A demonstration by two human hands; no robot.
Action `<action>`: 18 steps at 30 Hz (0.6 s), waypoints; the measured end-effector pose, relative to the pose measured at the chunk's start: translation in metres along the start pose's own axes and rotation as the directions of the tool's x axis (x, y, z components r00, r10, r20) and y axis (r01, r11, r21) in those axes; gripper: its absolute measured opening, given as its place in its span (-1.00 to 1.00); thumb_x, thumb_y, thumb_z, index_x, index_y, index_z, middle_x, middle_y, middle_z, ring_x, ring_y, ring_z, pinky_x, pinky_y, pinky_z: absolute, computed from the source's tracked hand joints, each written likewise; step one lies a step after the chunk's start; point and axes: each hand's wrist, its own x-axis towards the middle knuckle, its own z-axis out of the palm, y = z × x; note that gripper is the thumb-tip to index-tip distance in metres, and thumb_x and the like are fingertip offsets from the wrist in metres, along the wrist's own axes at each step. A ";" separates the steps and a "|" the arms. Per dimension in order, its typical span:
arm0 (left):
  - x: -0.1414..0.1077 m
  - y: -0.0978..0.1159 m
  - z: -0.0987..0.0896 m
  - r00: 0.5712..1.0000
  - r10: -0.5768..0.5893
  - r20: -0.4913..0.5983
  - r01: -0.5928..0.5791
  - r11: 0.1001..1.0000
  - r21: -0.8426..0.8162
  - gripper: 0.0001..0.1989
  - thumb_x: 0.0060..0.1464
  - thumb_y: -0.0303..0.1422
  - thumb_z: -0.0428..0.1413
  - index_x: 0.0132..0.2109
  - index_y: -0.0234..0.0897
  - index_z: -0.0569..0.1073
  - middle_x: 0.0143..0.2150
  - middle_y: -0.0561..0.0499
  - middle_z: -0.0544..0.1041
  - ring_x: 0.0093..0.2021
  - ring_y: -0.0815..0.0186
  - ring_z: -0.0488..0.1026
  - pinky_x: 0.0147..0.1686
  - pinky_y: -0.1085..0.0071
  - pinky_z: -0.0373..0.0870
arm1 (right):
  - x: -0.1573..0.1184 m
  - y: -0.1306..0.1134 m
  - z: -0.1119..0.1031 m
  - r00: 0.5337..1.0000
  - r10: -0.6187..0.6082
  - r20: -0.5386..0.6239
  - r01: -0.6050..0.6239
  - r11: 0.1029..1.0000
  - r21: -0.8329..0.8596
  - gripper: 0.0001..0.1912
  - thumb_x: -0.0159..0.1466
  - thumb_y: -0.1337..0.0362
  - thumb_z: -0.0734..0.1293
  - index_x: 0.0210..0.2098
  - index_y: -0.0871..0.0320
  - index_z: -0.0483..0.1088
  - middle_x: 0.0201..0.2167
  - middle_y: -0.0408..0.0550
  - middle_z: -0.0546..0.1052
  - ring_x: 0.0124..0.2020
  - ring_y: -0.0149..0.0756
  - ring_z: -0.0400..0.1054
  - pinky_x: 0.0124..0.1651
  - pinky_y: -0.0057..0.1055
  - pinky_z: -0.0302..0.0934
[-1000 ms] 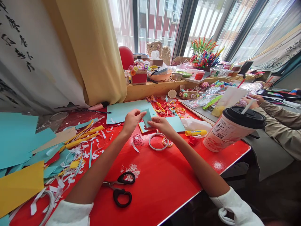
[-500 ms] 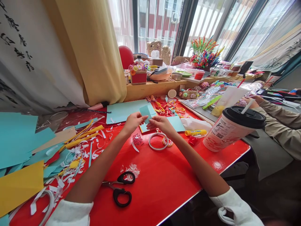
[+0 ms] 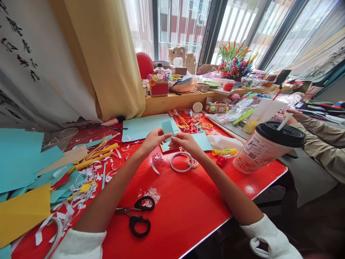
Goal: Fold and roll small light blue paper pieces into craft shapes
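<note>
Between both hands, above the red table [image 3: 178, 212], is a small light-blue paper piece [image 3: 167, 127]. My left hand [image 3: 155, 141] pinches its lower left side, and my right hand [image 3: 184, 141] pinches its lower right corner. The fingertips of the two hands nearly meet. Below them lie a roll of white tape [image 3: 172, 166], a small red patterned round piece [image 3: 157, 159] and a red-and-white ring partly behind the tape. Black-handled scissors [image 3: 140, 216] lie open nearer the front, beside white paper shreds [image 3: 152, 195].
Blue sheets [image 3: 18, 158], a yellow sheet [image 3: 24, 212] and paper strips cover the left side. A lidded cup [image 3: 258, 151] stands at right, near a yellow glue stick [image 3: 223, 152]. Another person's sleeves [image 3: 320, 140] show far right.
The small blue paper has shifted slightly between my fingers and stands a little more upright. My hands have barely moved.
</note>
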 end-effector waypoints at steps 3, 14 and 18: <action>0.001 -0.002 -0.002 0.984 0.063 -0.169 -0.057 0.998 0.041 -0.62 -0.12 -0.09 0.13 -0.55 -0.27 0.20 -0.63 0.14 0.25 -0.57 0.44 0.21 -0.53 0.50 0.14 | -0.001 -0.001 0.001 0.998 0.032 0.061 -0.031 0.999 -0.011 -0.65 0.03 0.06 0.38 -0.54 0.25 0.29 -0.57 -0.05 0.50 -0.55 -0.37 0.43 -0.42 -0.43 0.33; 0.000 0.000 -0.002 0.964 0.067 -0.259 -0.095 0.991 -0.098 -0.64 -0.11 -0.06 0.11 -0.50 -0.30 0.38 -0.57 0.11 0.33 -0.52 0.43 0.25 -0.46 0.50 0.22 | -0.001 0.000 -0.001 0.980 0.020 0.199 -0.010 0.999 -0.047 -0.63 0.05 0.02 0.35 -0.50 0.25 0.32 -0.53 -0.03 0.52 -0.51 -0.37 0.44 -0.40 -0.45 0.30; 0.001 -0.002 -0.004 0.985 0.032 -0.168 -0.066 0.977 -0.202 -0.62 -0.11 -0.04 0.11 -0.44 -0.33 0.45 -0.53 0.06 0.42 -0.46 0.37 0.34 -0.35 0.44 0.30 | 0.000 0.002 -0.002 0.984 0.033 0.175 -0.028 0.999 -0.035 -0.64 0.04 0.04 0.36 -0.50 0.26 0.31 -0.55 -0.05 0.51 -0.52 -0.38 0.44 -0.42 -0.47 0.30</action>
